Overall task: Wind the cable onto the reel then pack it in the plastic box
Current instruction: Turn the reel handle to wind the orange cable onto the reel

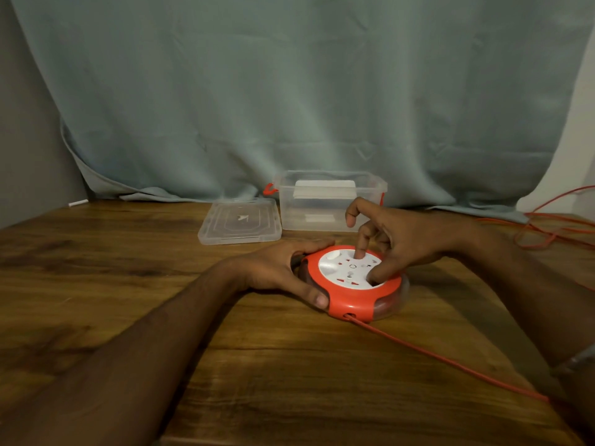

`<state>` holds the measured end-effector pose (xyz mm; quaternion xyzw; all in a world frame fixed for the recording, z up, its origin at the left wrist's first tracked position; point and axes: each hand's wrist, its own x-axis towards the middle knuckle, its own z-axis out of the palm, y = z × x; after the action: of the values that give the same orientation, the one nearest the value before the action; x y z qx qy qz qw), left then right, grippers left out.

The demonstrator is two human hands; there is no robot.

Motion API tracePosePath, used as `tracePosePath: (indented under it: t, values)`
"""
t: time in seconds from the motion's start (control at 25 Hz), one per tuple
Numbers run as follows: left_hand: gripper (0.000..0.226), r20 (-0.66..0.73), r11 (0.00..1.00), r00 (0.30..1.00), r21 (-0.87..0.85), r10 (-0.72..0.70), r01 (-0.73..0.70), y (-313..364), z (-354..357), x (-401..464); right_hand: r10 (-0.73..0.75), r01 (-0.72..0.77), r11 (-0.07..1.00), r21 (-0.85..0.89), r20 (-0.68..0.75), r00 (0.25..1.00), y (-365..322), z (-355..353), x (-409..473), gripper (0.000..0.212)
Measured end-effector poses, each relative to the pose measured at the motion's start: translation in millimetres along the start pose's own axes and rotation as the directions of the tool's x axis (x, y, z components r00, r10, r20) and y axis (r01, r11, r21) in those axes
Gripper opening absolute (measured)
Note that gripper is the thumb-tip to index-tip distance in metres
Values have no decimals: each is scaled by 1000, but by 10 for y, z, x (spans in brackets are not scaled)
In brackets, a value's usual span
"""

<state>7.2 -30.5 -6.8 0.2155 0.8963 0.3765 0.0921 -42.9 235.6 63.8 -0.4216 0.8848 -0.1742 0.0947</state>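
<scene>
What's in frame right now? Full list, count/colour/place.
cable reel: 1, orange rim with white socket face, on the table near centre
cable: 1, orange, runs from the reel's front opening toward the lower right; more loose loops at the table's far right edge
plastic box: 1, clear with orange latches, open, behind the reel
lid: 1, clear, flat on the table left of the box
table: 1, brown wood grain
curtain: 1, grey-green, hanging behind the table
left hand: 1, gripping the reel's left rim
right hand: 1, fingers on the reel's white face
</scene>
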Motion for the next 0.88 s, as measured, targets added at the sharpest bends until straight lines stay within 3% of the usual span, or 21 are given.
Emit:
tracePosePath:
  t: [0.32, 0.6, 0.72, 0.88]
  values:
    - [139, -7, 999, 1000, -50, -1, 1, -88, 1, 53, -27, 4, 979, -205, -109, 994, -121, 152, 89, 37]
    - [133, -13, 998, 999, -61, 31, -32, -64, 15, 52, -111, 72, 964, -255, -145, 983, -158, 254, 156, 47]
    - [130, -10, 997, 999, -63, 40, -41, -53, 15, 46, -127, 97, 973, -211, -133, 983, -152, 237, 146, 46]
    - [131, 5, 997, 999, -59, 43, -43, -32, 13, 32, -145, 147, 989, 14, -106, 984, -59, 109, 95, 19]
